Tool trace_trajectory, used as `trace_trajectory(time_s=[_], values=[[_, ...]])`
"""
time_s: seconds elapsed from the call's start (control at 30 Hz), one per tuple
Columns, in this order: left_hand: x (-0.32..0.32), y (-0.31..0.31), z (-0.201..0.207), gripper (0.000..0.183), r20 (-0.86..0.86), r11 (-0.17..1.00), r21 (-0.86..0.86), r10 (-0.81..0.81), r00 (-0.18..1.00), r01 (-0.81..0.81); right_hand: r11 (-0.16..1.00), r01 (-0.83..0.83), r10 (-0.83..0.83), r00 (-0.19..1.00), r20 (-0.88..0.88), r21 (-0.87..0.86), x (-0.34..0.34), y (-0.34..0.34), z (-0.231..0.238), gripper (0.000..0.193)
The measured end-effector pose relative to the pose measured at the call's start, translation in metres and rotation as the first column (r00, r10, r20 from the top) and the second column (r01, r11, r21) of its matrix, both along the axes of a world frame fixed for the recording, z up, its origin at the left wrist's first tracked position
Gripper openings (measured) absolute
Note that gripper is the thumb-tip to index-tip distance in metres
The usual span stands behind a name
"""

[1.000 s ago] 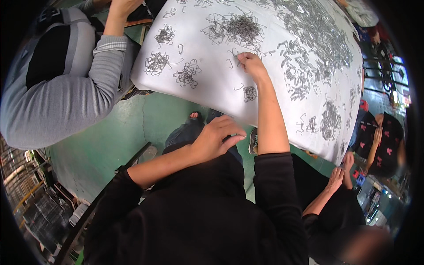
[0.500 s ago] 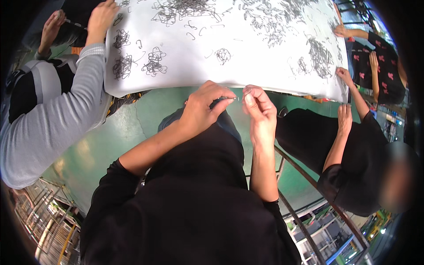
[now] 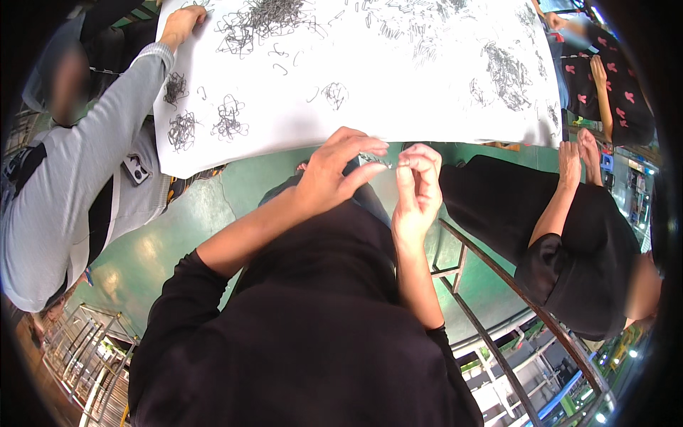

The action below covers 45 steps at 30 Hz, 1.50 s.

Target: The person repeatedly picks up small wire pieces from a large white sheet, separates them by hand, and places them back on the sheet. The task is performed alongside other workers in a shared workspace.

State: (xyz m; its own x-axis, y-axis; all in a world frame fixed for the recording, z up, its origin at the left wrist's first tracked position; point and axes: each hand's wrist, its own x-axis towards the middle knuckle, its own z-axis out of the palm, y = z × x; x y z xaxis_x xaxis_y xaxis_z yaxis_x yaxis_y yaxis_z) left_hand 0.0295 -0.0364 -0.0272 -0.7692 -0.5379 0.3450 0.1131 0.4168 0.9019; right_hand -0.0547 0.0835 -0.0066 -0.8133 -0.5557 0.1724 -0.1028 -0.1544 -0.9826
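My left hand (image 3: 334,171) is in front of the table's near edge, its thumb and index finger parted around a short strand of small metal links (image 3: 375,159). The strand seems held by the curled fingers behind, which are partly hidden. Close beside it, my right hand (image 3: 418,181) is raised with thumb and fingertips pinched together near the strand's right end. Whatever is in that pinch is too small to make out. On the white table (image 3: 284,117) beyond my hands lies a small heap of thin dark wire hooks (image 3: 334,95).
Larger heaps of dark hooks (image 3: 263,25) and small metal pieces (image 3: 509,78) cover parts of the table. A grey-sleeved co-worker's arm (image 3: 107,114) reaches in at left. Another co-worker in black (image 3: 569,220) stands at right, beside a metal frame (image 3: 498,281).
My left thumb and index finger have spread from their pinch, and more of the strand shows. Both hands stay close together. At right, the black-clad co-worker's hand has left the table edge and joined the other.
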Motion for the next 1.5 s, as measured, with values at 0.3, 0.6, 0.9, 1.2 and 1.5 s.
trace_trajectory(time_s=[0.3,0.6,0.9,1.2,1.5], values=[[-0.102,-0.112,-0.102,0.014,0.258,0.889,-0.442,0.253,0.933,-0.119,0.993,0.004,0.016,0.984,-0.175,0.114,-0.019,0.01,-0.004,0.008],[-0.098,-0.111,-0.096,0.011,0.452,0.945,-0.3,0.259,0.853,-0.128,0.989,-0.041,0.061,0.989,-0.137,0.144,-0.006,0.003,-0.012,0.006],[-0.008,-0.048,-0.003,0.016,0.295,0.814,0.58,-0.165,0.941,-0.039,0.989,-0.016,0.043,0.983,-0.177,0.149,0.015,-0.009,-0.024,0.007],[0.029,-0.018,0.04,0.013,0.247,0.867,0.493,-0.069,0.966,-0.064,0.985,0.012,0.028,0.973,-0.228,0.173,0.031,-0.016,-0.022,0.007],[0.05,-0.016,0.034,0.011,0.143,0.975,0.193,0.082,0.986,-0.109,0.945,-0.179,0.219,0.968,-0.123,0.273,-0.001,-0.037,-0.03,0.012]])
